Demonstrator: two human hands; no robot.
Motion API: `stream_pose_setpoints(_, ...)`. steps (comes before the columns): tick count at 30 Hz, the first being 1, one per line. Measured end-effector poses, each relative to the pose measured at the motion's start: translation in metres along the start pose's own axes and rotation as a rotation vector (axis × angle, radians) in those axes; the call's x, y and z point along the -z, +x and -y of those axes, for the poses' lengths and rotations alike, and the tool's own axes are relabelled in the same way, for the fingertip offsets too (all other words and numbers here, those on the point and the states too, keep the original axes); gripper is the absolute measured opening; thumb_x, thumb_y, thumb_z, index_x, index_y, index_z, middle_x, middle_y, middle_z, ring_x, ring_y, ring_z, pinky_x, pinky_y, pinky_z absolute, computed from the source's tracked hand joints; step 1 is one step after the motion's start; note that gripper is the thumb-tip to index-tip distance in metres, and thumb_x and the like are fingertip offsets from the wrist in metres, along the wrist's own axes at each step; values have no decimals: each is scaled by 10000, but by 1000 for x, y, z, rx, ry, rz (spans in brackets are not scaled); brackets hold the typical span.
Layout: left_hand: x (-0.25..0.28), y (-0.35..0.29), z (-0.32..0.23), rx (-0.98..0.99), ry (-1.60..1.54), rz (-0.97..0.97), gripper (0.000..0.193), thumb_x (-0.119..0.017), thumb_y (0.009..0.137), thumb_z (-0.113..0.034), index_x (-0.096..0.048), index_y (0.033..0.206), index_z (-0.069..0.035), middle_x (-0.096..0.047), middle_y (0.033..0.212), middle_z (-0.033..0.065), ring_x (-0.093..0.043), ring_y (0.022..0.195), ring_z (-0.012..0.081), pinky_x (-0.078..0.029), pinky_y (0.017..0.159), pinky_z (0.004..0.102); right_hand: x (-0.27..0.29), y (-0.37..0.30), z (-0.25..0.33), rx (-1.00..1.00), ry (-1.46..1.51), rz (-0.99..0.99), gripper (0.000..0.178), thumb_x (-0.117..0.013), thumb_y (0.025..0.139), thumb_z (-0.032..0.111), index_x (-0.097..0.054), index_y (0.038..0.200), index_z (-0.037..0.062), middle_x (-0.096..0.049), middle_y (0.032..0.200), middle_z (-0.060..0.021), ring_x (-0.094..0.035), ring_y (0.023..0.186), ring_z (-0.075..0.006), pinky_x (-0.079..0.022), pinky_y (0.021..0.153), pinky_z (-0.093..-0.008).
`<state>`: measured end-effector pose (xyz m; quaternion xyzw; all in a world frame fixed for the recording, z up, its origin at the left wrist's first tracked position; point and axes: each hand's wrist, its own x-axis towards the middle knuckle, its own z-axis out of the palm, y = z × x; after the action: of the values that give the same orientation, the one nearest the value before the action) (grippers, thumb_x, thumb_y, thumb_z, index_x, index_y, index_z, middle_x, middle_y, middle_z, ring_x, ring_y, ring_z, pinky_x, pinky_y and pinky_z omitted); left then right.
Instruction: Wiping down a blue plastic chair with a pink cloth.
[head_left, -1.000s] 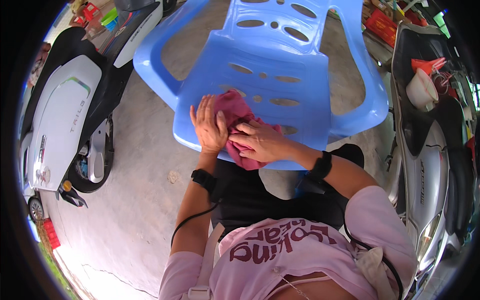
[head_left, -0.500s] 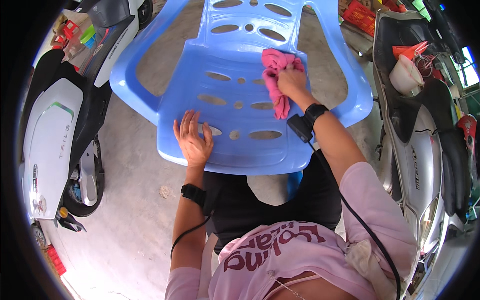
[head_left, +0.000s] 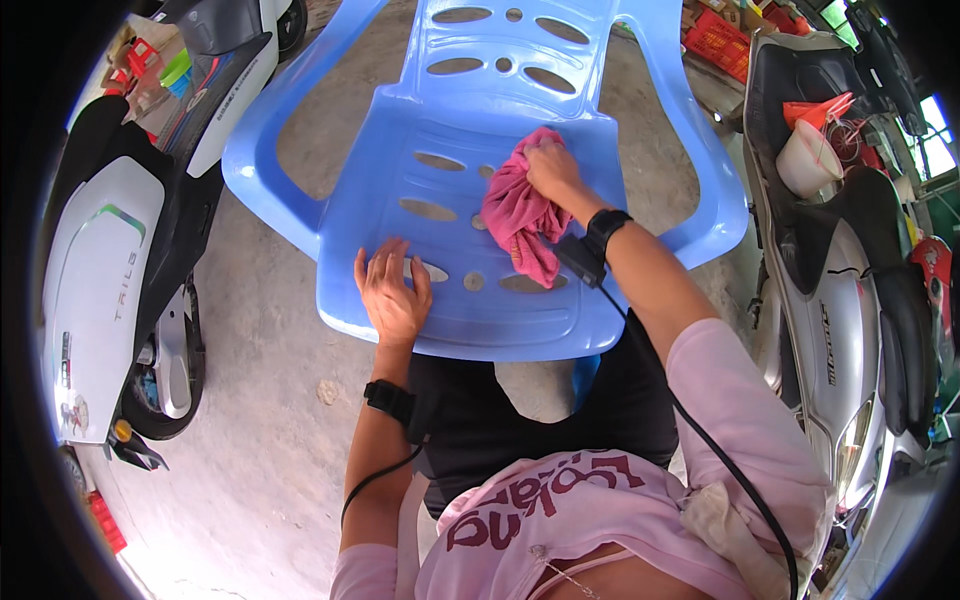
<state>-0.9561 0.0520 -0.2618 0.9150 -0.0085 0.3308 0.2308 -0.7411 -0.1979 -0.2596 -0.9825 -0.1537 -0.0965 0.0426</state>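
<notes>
A light blue plastic chair (head_left: 440, 150) with oval slots stands in front of me. My right hand (head_left: 553, 172) grips a pink cloth (head_left: 518, 210) and presses it on the seat near the backrest. Flat on the front left part of the seat rests my left hand (head_left: 390, 290), fingers spread, holding nothing. Both wrists carry a black band with a cable.
A white and black scooter (head_left: 100, 270) is parked at my left. A silver scooter (head_left: 850, 300) stands at the right, with a white cup and orange items on its black seat. Red crates sit at the back right. The floor is bare concrete.
My right hand carried the pink cloth from the seat's front edge up to the back, then a little toward the middle. My left hand let go of the cloth and lies flat on the seat.
</notes>
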Motion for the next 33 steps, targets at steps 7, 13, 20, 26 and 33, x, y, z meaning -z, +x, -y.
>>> stream_pose_setpoints(7, -2, -1, -2, 3, 7, 25, 181, -602, 792, -88, -638, 956, -20, -666, 964, 96, -613, 888, 270, -364, 985, 465, 23, 33, -63, -105, -267, -473, 245, -470, 883, 111, -590, 1092, 67, -606, 1014, -132, -578, 985, -302, -485, 833, -424)
stream_pose_setpoints(13, 0, -1, 0, -16, 21, 29, 165, -601, 784, -86, -636, 932, -23, -664, 941, 94, -611, 871, 268, -381, 962, 437, -7, 20, -26, -168, -107, 5, 283, -538, 812, 224, -662, 981, 33, -642, 1023, -194, -619, 961, -345, -514, 802, -462)
stream_pose_setpoints(20, -3, 2, -1, -37, 41, 28, 165, -600, 774, -91, -634, 921, -25, -660, 926, 104, -609, 859, 283, -391, 934, 435, 1, -35, 53, 61, 465, 336, 316, -599, 751, 255, -593, 908, -19, -631, 838, -257, -618, 826, -408, -487, 728, -479)
stream_pose_setpoints(26, 0, 1, 1, -34, 19, 32, 158, -601, 764, -93, -616, 905, -24, -643, 896, 107, -596, 825, 294, -398, 918, 439, 7, 4, 34, 23, 658, -162, 345, -664, 732, 222, -549, 983, 15, -599, 965, -207, -584, 911, -395, -483, 782, -453)
stream_pose_setpoints(33, 6, 1, 0, -3, 26, 57, 166, -612, 759, -80, -626, 915, -26, -655, 919, 102, -599, 845, 289, -388, 916, 428, -56, 55, 9, -259, 271, -336, 642, -680, 752, 226, -421, 1302, 21, -469, 1222, -252, -496, 1069, -443, -444, 888, -508)
